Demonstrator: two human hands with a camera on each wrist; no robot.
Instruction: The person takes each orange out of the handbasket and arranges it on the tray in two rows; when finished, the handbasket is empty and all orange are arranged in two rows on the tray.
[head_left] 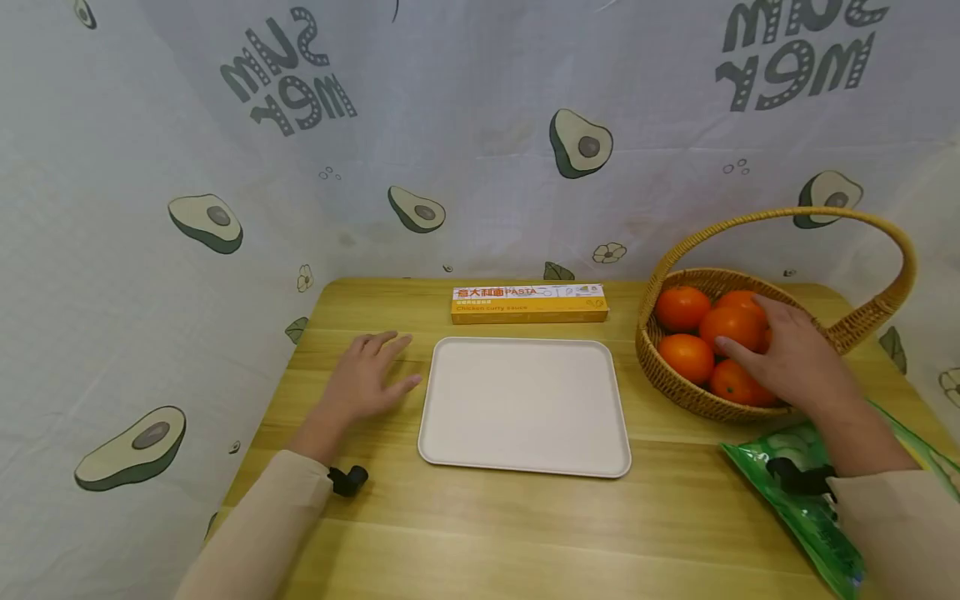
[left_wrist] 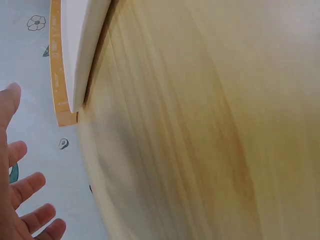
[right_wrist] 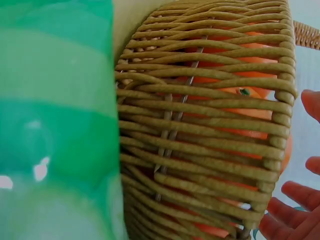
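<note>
Over the wicker basket [head_left: 684, 397], the right hand [head_left: 801, 357] spreads its fingers wide at the piled orange fruit [head_left: 732, 328] inside; firm contact is unclear. Beside the tray [head_left: 525, 408], the left hand [head_left: 362, 382] is spread, empty. A shallow grip could let smooth fruit slip and roll.

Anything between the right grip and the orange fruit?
Nothing visible: in the head view the right grip is over the open basket, right at the orange fruit; the handle isn't between them.
</note>
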